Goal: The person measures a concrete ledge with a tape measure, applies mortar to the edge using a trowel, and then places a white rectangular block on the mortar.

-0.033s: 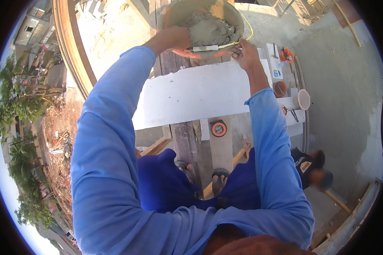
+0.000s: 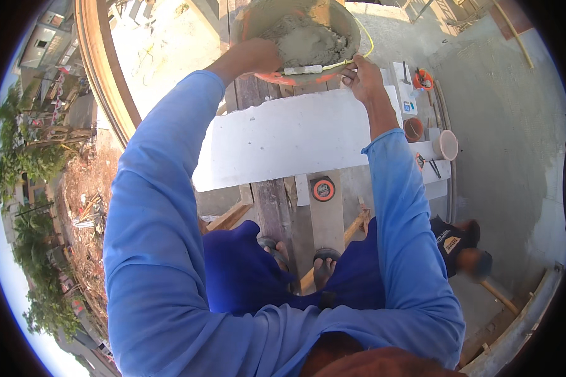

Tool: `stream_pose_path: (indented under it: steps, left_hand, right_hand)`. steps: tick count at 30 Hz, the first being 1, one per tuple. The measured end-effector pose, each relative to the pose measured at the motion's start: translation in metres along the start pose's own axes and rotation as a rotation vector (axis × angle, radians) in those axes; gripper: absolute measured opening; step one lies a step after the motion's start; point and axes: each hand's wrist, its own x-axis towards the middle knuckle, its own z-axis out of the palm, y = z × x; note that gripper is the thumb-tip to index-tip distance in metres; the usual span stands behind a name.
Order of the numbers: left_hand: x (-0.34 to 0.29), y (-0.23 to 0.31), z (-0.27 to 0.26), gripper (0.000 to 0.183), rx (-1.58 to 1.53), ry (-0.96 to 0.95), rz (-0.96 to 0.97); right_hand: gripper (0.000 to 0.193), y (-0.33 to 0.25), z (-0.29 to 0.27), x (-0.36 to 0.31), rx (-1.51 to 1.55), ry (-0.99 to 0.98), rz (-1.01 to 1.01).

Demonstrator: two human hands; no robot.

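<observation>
A wide tub (image 2: 245, 28) with orange smears holds grey wet mortar (image 2: 308, 45) at the top of the view. At its near left rim, my left hand (image 2: 261, 55) is closed with the fingers curled inward; what they grip is hidden. My right hand (image 2: 363, 78) pinches a thin yellow cord (image 2: 341, 64) at the near right rim. The cord runs left to a small whitish strip (image 2: 303, 70) lying along the rim, and also loops up the tub's right side. Below my hands lies a large white block (image 2: 289, 135) with a rough far edge.
Dark planks (image 2: 271, 201) run under the block. An orange-and-black tape measure (image 2: 323, 188) rests on a board near my feet. To the right are an orange container (image 2: 423, 80), a pale bucket (image 2: 446, 146) and pliers (image 2: 435, 168). Lower right, another person (image 2: 457, 245) is below.
My left forearm and sleeve have shifted very slightly to the left. Both hands, the cord and the tub stay nearly where they were.
</observation>
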Motion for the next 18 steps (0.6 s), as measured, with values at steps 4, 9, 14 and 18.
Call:
stream_pose_path:
  steps: [4, 9, 14, 18]
  left_hand:
    - [-0.011, -0.006, -0.006, 0.016, -0.203, 0.036, -0.060]
    - [0.007, -0.004, -0.030, 0.027, -0.472, -0.062, -0.284]
    - [-0.007, -0.018, -0.019, 0.039, -0.847, 0.035, -0.409]
    - [-0.009, -0.029, -0.024, 0.037, -0.889, -0.033, -0.370]
  right_hand:
    - [0.022, 0.004, -0.003, 0.007, 0.011, -0.013, -0.036]
    - [0.022, 0.004, -0.005, 0.008, 0.017, -0.030, -0.022]
    - [0.020, 0.006, -0.007, 0.013, 0.019, -0.045, -0.010]
    - [0.020, 0.006, -0.004, 0.010, 0.023, -0.033, -0.016]
